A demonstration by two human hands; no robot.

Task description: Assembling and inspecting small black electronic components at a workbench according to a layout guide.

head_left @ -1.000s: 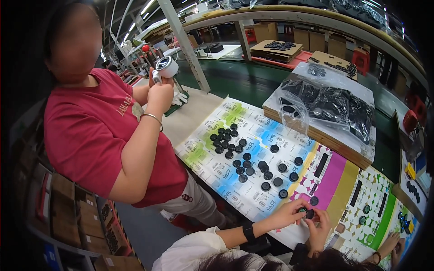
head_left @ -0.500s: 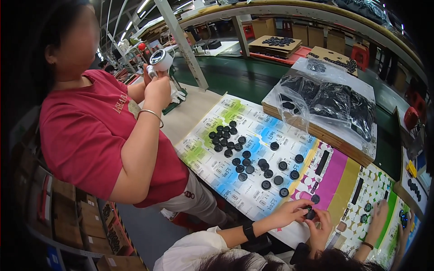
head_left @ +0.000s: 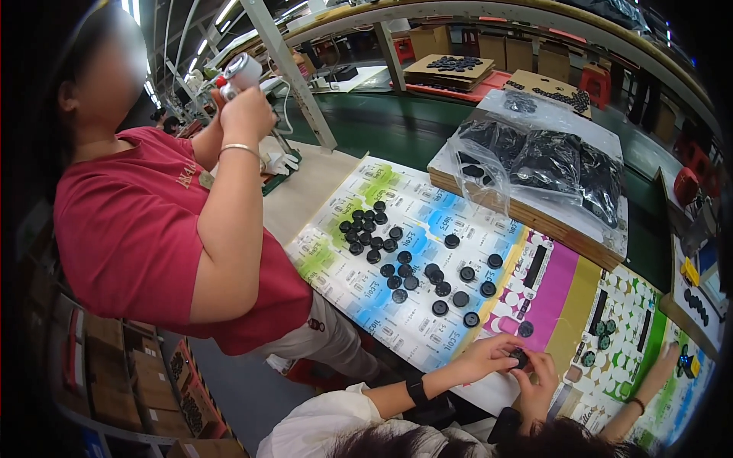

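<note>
Between both my hands, near the lower middle, is a small black round cap-like piece (head_left: pixel 519 357). My left hand (head_left: pixel 489 362), with a black band at the wrist, pinches it from the left and above. My right hand (head_left: pixel 540 379) is closed on it from the right, and its fingertips partly cover the piece. Just beyond my fingers a flat dark disc (head_left: pixel 525 329) lies on the pink part of the printed covering (head_left: pixel 561 282). Several similar black round pieces (head_left: pixel 440 308) are spread farther left over the blue and green sheets.
A co-worker in a red shirt (head_left: pixel 153 221) stands at left, holding a white round-headed device (head_left: pixel 244 70). Bagged black parts (head_left: pixel 546 164) lie on stacked boards (head_left: pixel 527 221). At right, another worker's arm (head_left: pixel 649 385) reaches past greenish round pieces (head_left: pixel 603 341). Dark hair (head_left: pixel 397 443) covers the lower edge.
The red-shirted co-worker has raised the white device. At right, the other worker's hand has moved away from the round pieces, and more of them show. My hands still hold the cap-like piece.
</note>
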